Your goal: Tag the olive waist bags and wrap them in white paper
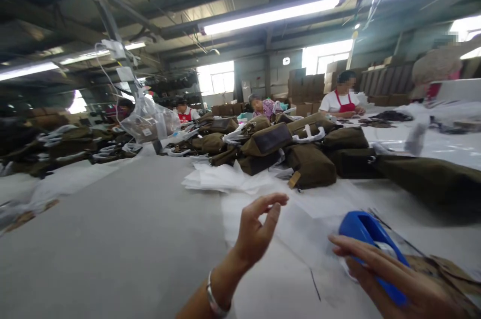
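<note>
Blue tape dispenser (358, 226) at right hand (394, 271).
Left hand (257, 229) released, fingers loosely curled; right hand released, fingers extended, contact with tape dispenser indeterminable. Olive bags (311, 165) beyond both.

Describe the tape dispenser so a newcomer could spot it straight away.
Find the pale worktable with the heap of olive-green bags across it. On the near side of that heap, toward the right, the tape dispenser sits partly behind the right hand. Its solid, bright blue body sets it apart from the white sheets and brown material near it.
</note>
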Demonstrator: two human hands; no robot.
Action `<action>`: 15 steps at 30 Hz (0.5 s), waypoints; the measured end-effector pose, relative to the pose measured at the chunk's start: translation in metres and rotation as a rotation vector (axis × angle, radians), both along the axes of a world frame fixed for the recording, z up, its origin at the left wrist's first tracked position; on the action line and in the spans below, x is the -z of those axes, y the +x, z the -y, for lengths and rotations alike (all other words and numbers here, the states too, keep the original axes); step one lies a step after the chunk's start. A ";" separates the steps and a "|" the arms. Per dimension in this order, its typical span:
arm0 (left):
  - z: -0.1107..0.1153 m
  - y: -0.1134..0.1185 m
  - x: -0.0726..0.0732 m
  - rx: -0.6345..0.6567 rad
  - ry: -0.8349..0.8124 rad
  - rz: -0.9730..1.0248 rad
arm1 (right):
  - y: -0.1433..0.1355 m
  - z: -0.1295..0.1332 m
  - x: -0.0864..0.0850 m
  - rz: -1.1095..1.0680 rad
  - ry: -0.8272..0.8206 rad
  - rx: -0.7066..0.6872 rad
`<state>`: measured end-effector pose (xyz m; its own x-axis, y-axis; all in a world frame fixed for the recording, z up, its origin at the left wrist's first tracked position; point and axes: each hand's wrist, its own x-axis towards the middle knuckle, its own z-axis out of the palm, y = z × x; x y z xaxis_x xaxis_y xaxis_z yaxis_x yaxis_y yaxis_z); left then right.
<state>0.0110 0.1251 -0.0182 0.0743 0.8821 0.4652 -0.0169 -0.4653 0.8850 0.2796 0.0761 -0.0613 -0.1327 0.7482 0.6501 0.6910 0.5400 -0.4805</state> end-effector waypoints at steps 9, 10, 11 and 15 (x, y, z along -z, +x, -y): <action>-0.069 -0.088 0.122 -0.091 -0.497 0.516 | -0.143 -0.136 -0.036 0.096 -0.347 -0.445; -0.072 -0.091 0.127 -0.087 -0.507 0.573 | -0.159 -0.159 -0.032 0.125 -0.298 -0.453; -0.075 -0.093 0.130 -0.079 -0.517 0.622 | -0.175 -0.183 -0.028 0.167 -0.244 -0.458; -0.087 -0.090 0.135 -0.059 -0.559 0.760 | -0.245 -0.283 -0.007 0.439 0.014 -0.397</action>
<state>-0.0790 0.2121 -0.1532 -0.1272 0.9845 -0.1206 -0.6707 0.0042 0.7417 0.0350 0.3589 -0.0544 -0.6597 0.5781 0.4802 0.5674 0.8021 -0.1861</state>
